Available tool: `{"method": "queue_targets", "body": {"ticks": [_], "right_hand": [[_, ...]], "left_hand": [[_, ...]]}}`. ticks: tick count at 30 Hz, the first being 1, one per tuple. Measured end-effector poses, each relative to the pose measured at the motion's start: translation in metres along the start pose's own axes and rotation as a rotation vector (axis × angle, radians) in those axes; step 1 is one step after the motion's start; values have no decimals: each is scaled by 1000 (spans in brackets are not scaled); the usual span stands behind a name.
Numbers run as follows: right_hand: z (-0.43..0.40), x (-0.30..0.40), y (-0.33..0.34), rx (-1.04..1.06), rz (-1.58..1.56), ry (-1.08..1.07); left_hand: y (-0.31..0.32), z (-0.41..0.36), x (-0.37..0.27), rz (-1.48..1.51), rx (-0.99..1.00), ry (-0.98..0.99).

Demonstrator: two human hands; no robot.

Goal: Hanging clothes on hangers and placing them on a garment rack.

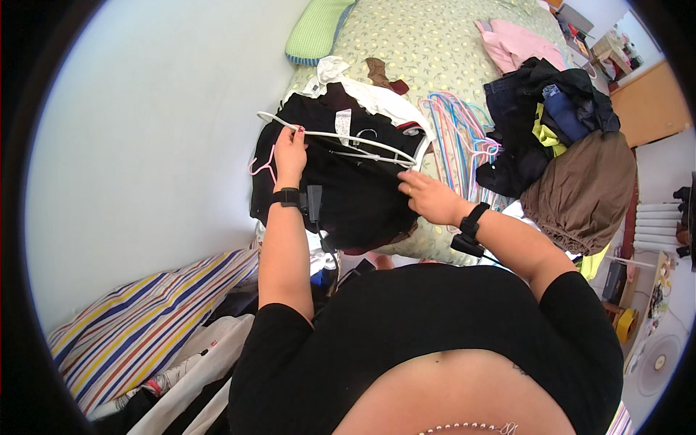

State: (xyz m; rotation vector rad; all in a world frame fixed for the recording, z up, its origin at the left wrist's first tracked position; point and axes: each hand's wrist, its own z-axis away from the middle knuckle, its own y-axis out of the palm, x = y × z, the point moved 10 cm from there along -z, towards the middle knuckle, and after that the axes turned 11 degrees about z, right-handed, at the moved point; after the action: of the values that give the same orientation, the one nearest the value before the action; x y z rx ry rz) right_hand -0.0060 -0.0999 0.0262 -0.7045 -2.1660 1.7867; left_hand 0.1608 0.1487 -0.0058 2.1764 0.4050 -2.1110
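Note:
My left hand [292, 152] grips a white clothes hanger [348, 134] near its left end. The hanger lies tilted over a black garment [356, 190] spread on the bed. At the hanger's right end are the fingertips of my right hand [429, 193], close to the black cloth; whether they pinch anything is unclear. A pale printed tag [343, 126] shows behind the hanger. Beneath and beyond the black cloth lies a white garment [375, 103] with a dark and red trim. The hook of a pink hanger [262, 166] sticks out left of my left wrist.
Right of the black garment lies a bundle of pink and blue hangers [457, 136]. Farther right are dark clothes [522, 114] and a brown garment [587, 190]. A green pillow [315, 32] rests by the wall [147, 136]. Striped fabric [157, 321] is at lower left.

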Motion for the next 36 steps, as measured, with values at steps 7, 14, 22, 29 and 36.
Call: {"method": "queue_targets", "body": {"ticks": [7,14,22,29,36], "right_hand": [[-2,36,7,243,-354,-141],[2,27,-2,144,-79,-116],[15,34,-25,95,18,-282],[17,26,-36,37,-12,-225],[10,3,-44,-3,-99,-92]], "left_hand": [[-21,-6,2,-57,-47,-63],[-38,-3,10,-55,-53,-18],[-2,7,-19,-431,38,198],[33,23,-30,-523,93,368],[96,77,-61,-559,179,606]]}}
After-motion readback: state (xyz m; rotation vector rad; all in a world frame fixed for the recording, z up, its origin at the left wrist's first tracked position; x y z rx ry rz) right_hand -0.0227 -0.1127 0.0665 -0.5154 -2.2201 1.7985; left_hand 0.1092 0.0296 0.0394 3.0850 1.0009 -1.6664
